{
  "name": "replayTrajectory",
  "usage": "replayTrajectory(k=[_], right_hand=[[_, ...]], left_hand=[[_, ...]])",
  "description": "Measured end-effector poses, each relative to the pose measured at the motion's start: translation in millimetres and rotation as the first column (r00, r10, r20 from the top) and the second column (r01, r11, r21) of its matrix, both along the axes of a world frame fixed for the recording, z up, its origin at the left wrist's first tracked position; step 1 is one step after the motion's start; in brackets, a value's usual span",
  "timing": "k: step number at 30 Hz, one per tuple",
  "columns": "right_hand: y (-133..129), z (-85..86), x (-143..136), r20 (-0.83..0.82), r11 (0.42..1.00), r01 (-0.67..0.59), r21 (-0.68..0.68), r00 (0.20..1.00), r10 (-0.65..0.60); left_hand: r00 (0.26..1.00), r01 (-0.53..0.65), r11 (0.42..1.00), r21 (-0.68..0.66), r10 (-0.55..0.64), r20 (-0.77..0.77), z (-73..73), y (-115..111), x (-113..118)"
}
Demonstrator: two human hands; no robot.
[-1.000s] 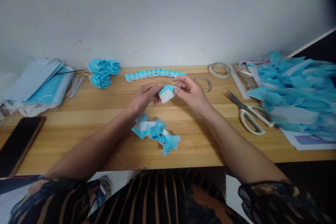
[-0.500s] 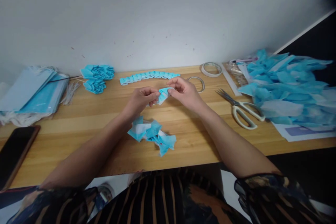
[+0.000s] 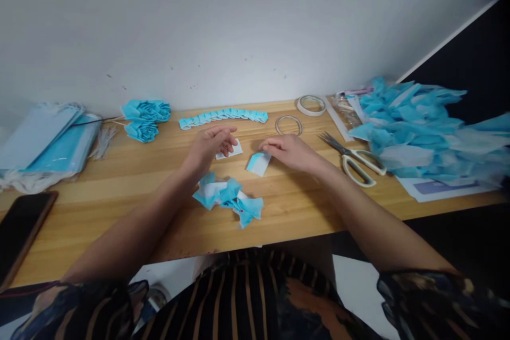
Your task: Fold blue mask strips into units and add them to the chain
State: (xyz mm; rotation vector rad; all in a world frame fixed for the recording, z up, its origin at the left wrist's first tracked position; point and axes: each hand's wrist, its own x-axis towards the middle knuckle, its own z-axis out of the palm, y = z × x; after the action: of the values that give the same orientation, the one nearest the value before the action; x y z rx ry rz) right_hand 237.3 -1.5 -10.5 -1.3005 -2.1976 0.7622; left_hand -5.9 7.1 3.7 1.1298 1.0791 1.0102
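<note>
My right hand [image 3: 287, 152] pinches a small folded piece of blue-and-white fabric [image 3: 258, 164] by its upper right edge, low over the table. My left hand [image 3: 212, 146] is loosely curled with its fingers apart, and I see nothing held in it. Partly behind its fingertips is a small flat white square [image 3: 233, 150] on the wood. Nearer to me, a loose clump of cut blue fabric pieces [image 3: 229, 197] lies between my forearms. A strip of pleated blue fabric [image 3: 223, 115] lies beyond both hands.
Scissors [image 3: 354, 159], a thin ring of tape [image 3: 289, 125] and a wider tape roll [image 3: 311, 105] are to the right, before a heap of blue scraps [image 3: 430, 133]. At left are blue fabric flowers [image 3: 145, 117], stacked face masks [image 3: 48, 138] and a phone [image 3: 24, 234].
My hands have moved apart. The left let go of the folded fabric piece, and the right has brought it slightly nearer to me. The white square now shows. The view has shifted a little.
</note>
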Motion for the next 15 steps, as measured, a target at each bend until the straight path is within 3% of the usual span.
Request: replayTrajectory(k=[3, 8, 12, 15], right_hand=[[-12.5, 1.1, -0.7, 0.106, 0.997, 0.010, 0.081, 0.994, -0.019], [-38.0, 17.5, 14.8, 0.079, 0.962, 0.121, 0.247, 0.986, -0.144], [-65.9, 35.4, 74.4, 0.129, 0.908, 0.236, 0.346, 0.947, -0.295], [-86.9, 34.3, 126.3, 0.345, 0.880, 0.323, 0.349, 0.828, -0.441]], left_hand=[[0.999, 0.026, 0.999, 0.035, -0.026, -0.019, -1.6, -0.8, 0.4], [0.991, 0.075, 0.990, 0.117, -0.060, -0.120, 8.5, -3.6, -1.5], [0.928, 0.212, 0.953, 0.217, -0.126, -0.351, 23.9, -1.7, 2.6], [0.819, 0.395, 0.873, 0.286, -0.193, -0.540, 29.3, 7.6, 17.7]])
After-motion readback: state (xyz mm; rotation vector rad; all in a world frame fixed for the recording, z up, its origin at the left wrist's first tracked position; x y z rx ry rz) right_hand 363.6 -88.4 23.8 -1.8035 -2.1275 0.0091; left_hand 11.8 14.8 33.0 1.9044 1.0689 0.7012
